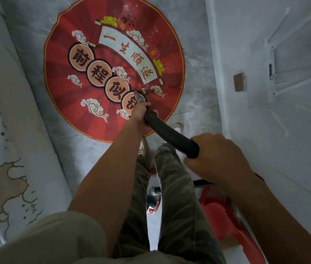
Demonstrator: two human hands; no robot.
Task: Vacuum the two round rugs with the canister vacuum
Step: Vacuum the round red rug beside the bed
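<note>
A head-worn camera looks straight down at a person standing at the edge of a round red rug (pixel 71 103). The rug lies flat on a grey, marble-veined tile floor (pixel 27 35), filling the upper middle of the view. Its surface is printed with darker red rays, white curling clouds, a pale scroll and four peach discs bearing dark characters, and a thin yellow line trims its edge.

A thick, matte black vacuum tube (pixel 170 134) slants from the lower right up toward the rug. The left hand (pixel 141 112) is wrapped round its front end with the fingers curled tight. Just past that hand, a dull grey metal nozzle (pixel 138 96) points down at the rug near the fourth disc. Whether the tip touches the pile cannot be told. The right hand (pixel 217 155) grips the tube's rear end with the knuckles uppermost.

Below the hands are legs in mottled camouflage trousers (pixel 175 197). A ribbed black hose (pixel 203 182) runs behind the right wrist, and beneath it sits a glossy red plastic object (pixel 219 212) whose shape is unclear. A white wall (pixel 265 121) fills the right side and carries a small square tan plate (pixel 239 82). At the left lies a pale surface (pixel 2 168) with brown, crack-like outlines.
</note>
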